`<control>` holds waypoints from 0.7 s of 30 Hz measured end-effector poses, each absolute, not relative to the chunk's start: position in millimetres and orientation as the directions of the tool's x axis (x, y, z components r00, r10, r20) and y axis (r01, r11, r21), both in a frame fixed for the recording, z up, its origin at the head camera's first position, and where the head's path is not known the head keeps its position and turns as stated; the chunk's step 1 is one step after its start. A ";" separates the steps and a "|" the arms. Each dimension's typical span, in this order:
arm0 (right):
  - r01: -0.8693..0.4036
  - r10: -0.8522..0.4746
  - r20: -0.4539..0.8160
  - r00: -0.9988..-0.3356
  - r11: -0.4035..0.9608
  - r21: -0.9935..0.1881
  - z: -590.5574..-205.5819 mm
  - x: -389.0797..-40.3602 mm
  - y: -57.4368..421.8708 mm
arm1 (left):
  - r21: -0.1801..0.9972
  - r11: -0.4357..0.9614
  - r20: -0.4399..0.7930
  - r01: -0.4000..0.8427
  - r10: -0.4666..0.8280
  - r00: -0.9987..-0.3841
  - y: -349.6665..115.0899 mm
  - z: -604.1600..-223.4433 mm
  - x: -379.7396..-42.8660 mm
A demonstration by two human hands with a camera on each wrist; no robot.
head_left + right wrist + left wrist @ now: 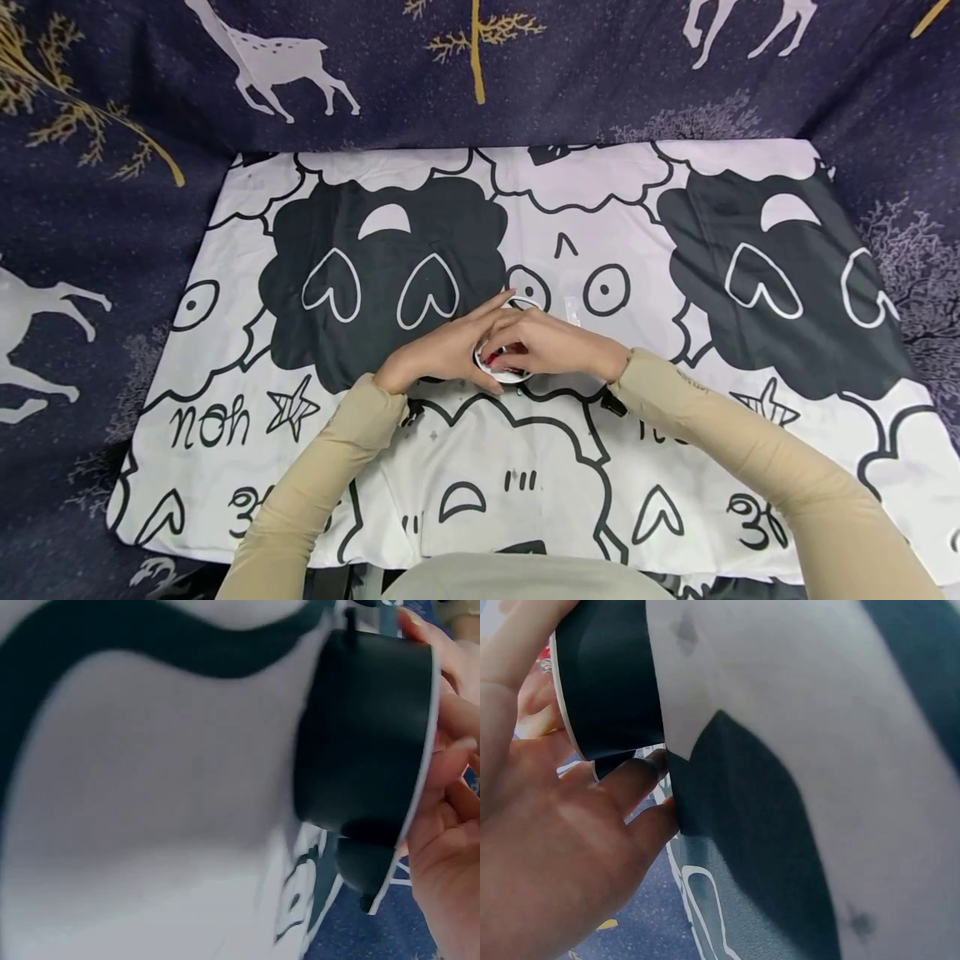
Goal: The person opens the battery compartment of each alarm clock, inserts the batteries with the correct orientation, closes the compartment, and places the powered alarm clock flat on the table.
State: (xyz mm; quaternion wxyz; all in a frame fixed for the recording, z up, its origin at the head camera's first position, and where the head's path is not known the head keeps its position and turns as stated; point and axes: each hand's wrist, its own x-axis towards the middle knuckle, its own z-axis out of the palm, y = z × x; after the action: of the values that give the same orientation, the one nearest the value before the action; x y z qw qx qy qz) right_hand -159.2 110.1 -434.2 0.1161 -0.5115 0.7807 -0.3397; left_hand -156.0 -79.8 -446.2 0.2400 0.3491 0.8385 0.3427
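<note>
A round black container with a white rim and a smaller rounded lobe on its side stands on the cloth in the middle of the table. My left hand holds it from the left, thumb on the near side and fingers round the far side. From the right, my right hand reaches over the rim with its fingers bent into the opening. Something small and red shows there beside the fingertips. The right fingers largely cover it, so its kind and whether they pinch it cannot be made out.
A white cloth with black cartoon drawings covers the table. Just right of the container lies a small clear strip. Dark blue curtains with deer and trees hang behind the table and along its sides.
</note>
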 end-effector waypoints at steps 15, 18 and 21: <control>-0.798 -0.895 0.181 -0.407 0.252 -0.548 -444.0 -156.0 108.7 | 0.739 0.486 -0.106 0.467 0.769 -0.631 -86.4 -453.7 -158.1; -0.822 -0.885 0.223 -0.408 0.249 -0.512 -447.2 -153.4 108.7 | 0.727 0.508 -0.109 0.462 0.750 -0.652 -81.3 -454.7 -156.6; -0.848 -0.875 0.259 -0.408 0.258 -0.463 -448.9 -149.5 110.0 | 0.664 0.559 -0.096 0.497 0.722 -0.685 -75.2 -454.9 -155.8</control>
State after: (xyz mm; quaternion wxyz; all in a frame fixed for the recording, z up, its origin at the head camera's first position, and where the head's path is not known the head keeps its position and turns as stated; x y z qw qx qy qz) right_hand -149.5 110.0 -448.9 0.0250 -0.5434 0.7927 -0.2751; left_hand -155.8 -75.2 -454.9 0.1821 0.3527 0.8639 0.3100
